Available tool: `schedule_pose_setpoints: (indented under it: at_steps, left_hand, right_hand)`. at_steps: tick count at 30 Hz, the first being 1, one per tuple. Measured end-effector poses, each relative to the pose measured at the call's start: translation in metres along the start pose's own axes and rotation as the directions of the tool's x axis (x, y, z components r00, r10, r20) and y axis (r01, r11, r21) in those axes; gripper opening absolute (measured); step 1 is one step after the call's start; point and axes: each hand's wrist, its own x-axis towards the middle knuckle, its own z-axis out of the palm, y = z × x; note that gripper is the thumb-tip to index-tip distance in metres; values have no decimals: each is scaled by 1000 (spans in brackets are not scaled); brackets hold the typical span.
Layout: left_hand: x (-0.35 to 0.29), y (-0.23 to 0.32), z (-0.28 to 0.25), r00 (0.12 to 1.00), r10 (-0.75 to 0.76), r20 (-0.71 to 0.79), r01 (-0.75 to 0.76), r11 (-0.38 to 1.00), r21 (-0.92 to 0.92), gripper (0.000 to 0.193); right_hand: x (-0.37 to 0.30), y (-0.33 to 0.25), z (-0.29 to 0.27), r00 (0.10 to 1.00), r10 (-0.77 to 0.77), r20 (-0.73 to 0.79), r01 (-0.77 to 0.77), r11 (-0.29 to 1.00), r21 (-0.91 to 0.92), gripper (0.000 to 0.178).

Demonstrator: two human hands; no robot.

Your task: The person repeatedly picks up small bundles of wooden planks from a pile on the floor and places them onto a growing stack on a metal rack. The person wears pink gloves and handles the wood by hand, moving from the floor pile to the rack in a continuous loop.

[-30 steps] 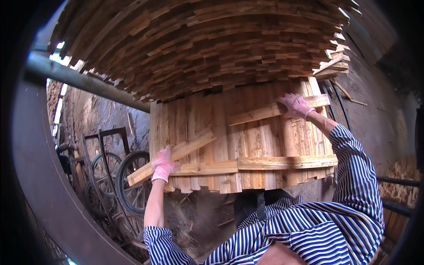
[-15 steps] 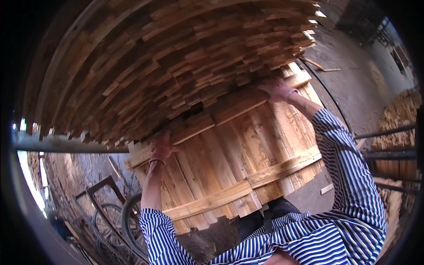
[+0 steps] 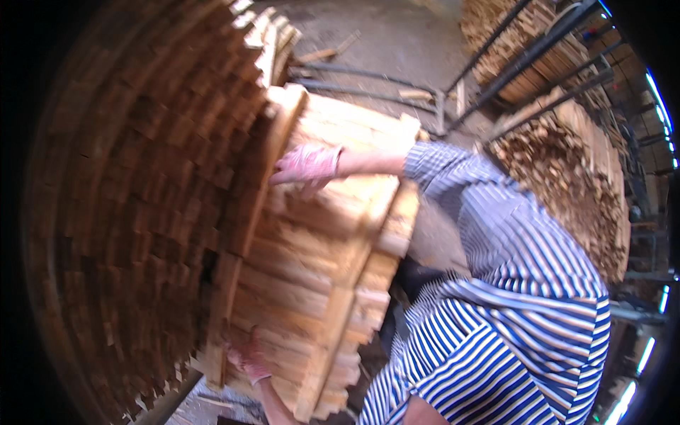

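A wide panel of pale wooden slats, joined by two long cross battens, lies tilted in front of me, against the stacked boards. My right hand, in a pink glove, grips the far batten near one end of the panel. Close to the other end, my gloved left hand holds the same batten, its thumb lying over the slats. The fingertips of both hands are partly hidden behind the batten, and the right hand is smeared by motion. The second batten runs across the slats nearer my body.
A tall stack of sawn boards fills the left side, right behind the panel. Dark metal rails stand at the upper right. Beyond them are heaps of wood pieces. Stray sticks lie on the floor.
My view has swung to the right, so the stack and panel now appear turned and further left. Both hands are still on the panel's far batten.
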Motion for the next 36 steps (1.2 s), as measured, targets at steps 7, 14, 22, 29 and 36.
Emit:
schedule_pose_setpoints:
  at_steps: [7,14,22,29,36]
  left_hand:
    - [-114,113,-77,829,82,552,28,982,-188,92]
    - [-124,118,-70,724,-169,668,312,945,-100,78]
    - [-106,150,-54,741,8,671,234,934,-269,93]
    - [-29,232,-39,823,244,513,20,891,-454,98]
    - [26,341,-49,840,385,382,-139,834,-535,102]
  right_hand:
    - [-208,-38,35,979,157,132,-113,950,-292,67]
    - [-173,-40,28,993,108,57,-95,976,-193,32]
    - [-179,-24,55,986,153,61,-143,980,-140,15]
    - [-177,-30,48,986,135,94,-120,981,-152,14]
    - [-184,-28,71,994,109,0,-107,980,-168,10]
